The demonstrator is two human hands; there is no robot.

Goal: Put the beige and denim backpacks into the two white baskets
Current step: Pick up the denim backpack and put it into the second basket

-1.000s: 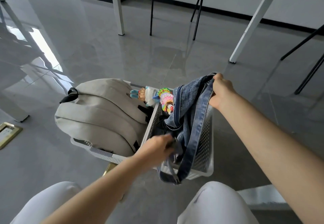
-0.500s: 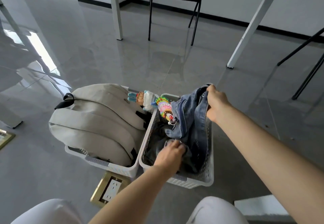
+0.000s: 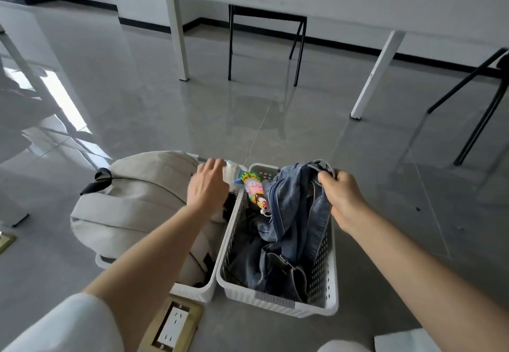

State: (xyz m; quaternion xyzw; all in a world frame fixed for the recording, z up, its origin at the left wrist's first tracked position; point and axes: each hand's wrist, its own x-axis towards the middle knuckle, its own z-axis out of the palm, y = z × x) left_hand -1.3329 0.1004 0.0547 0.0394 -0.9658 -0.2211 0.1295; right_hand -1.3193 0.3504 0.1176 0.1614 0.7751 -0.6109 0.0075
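The beige backpack [image 3: 137, 202] lies on its side in the left white basket [image 3: 192, 293], bulging over the rim. The denim backpack [image 3: 292, 214] is slumped inside the right white basket [image 3: 326, 277], its lower part folded on the bottom. My right hand [image 3: 341, 197] is shut on the denim backpack's top strap, holding that end above the far rim. My left hand [image 3: 208, 186] hovers with fingers apart over the beige backpack's far right end, beside a colourful charm [image 3: 253, 186] that hangs between the two bags.
The two baskets stand side by side on a glossy grey floor. A brass floor socket [image 3: 170, 324] sits just in front of them. White table legs [image 3: 179, 40] [image 3: 377, 73] and a black chair [image 3: 264, 43] stand behind; more black chair legs [image 3: 482, 98] at right.
My left hand left the denim basket and moved up-left to the beige backpack's far end. The denim backpack has sunk lower into its basket. My right hand still holds the strap.
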